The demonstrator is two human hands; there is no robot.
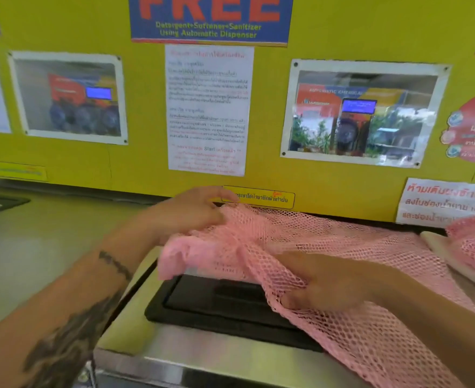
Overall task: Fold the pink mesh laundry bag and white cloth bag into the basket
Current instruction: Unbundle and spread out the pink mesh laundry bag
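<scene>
Fingers (216,217) of the left hand (191,211) are pinching the pink mesh laundry bag (328,242) over the black lid (225,306), while the right hand (323,284) is closing on its near edge, apparently spreading it flat for folding; the white cloth bag (440,247) is waiting right of the lid, no basket showing.

Yellow wall (328,29) with FREE sign (209,18), white notice (208,110), two framed photos (blurry); black lid (225,306) on steel machine top (202,362).
</scene>
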